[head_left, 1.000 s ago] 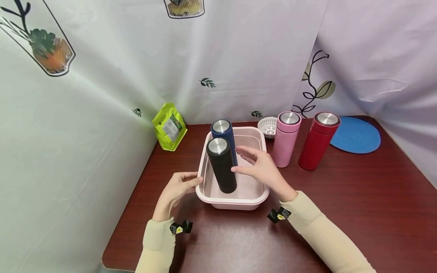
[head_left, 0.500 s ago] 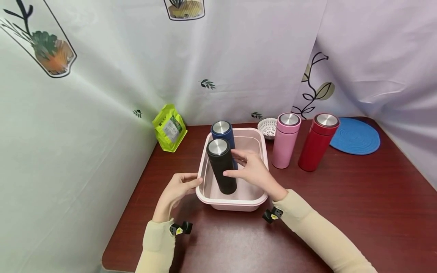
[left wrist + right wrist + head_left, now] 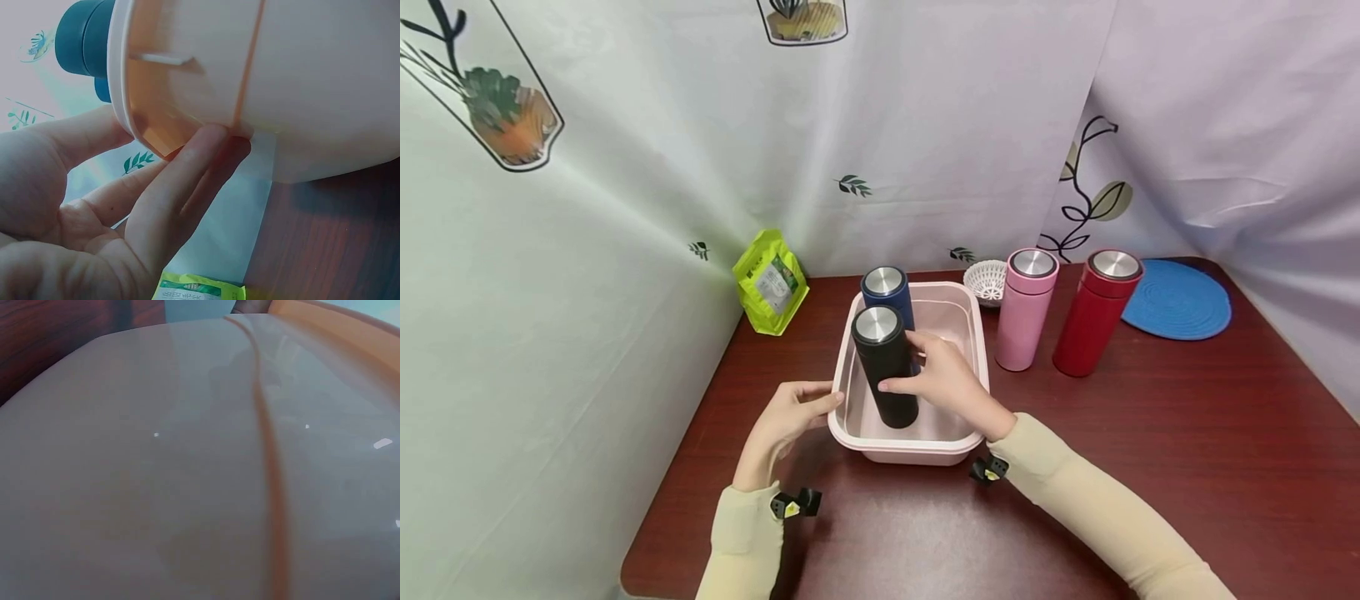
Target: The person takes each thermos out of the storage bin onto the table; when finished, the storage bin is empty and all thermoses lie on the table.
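Note:
A pale pink plastic basin sits on the table, with a black thermos upright in its near left part. Right behind that stands a blue thermos, partly hidden. My left hand pinches the basin's left rim, thumb over the edge; in the left wrist view its fingers press against the outer wall. My right hand reaches over the basin and grips the black thermos, thumb across its front and fingers at its far side. The right wrist view is filled by the basin's outer wall, with the hand out of sight.
A pink thermos and a red thermos stand right of the basin. Behind are a small white woven basket and a round blue placemat. A green pouch stands at the back left by the curtain.
My right hand has moved left and closed in around the black thermos, from an open pose beside it. The left hand keeps its hold on the rim.

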{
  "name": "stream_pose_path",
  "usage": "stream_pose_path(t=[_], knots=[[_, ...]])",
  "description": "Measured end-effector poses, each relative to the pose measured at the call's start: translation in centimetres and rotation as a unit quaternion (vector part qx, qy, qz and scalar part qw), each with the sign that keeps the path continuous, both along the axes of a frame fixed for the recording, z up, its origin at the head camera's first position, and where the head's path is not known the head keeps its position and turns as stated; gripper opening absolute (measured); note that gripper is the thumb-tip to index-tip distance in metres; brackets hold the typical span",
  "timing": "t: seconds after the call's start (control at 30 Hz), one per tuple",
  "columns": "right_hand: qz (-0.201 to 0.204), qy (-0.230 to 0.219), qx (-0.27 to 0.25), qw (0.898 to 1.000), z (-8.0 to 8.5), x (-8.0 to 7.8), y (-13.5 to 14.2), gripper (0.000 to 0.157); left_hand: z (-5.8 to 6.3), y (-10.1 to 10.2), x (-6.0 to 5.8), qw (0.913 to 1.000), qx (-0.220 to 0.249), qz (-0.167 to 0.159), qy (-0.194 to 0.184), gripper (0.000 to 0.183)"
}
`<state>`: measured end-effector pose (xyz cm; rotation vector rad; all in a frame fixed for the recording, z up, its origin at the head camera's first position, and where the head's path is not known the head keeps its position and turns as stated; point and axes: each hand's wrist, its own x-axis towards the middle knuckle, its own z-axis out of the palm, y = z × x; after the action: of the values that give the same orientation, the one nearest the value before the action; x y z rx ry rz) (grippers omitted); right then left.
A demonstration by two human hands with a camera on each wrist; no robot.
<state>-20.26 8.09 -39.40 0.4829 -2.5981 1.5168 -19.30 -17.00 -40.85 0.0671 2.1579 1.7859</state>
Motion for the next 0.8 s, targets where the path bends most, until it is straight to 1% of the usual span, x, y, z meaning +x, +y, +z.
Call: stream_pose_path(t=[0.23, 0.5, 0.7, 0.8], knots=[[0.003, 0.002, -0.011, 1.000, -0.14, 0.13, -0.22, 0.065, 0.07, -0.23, 0.10, 1.0000, -0.001, 0.000, 0.002, 0.043], [0.007, 0.019, -0.032, 0.999, -0.05, 0.51, -0.24, 0.060, 0.13, -0.21, 0.20, 1.0000, 0.006, 0.005, 0.002, 0.044], [0.002, 0.012, -0.035, 0.999, -0.13, 0.87, -0.01, 0.058, 0.17, 0.01, 0.37, 0.9999, 0.013, -0.001, 0.002, 0.043], [-0.001, 0.007, -0.039, 0.999, 0.02, 1.00, 0.12, 0.056, 0.17, 0.06, 0.38, 0.9999, 0.012, 0.003, 0.000, 0.043]])
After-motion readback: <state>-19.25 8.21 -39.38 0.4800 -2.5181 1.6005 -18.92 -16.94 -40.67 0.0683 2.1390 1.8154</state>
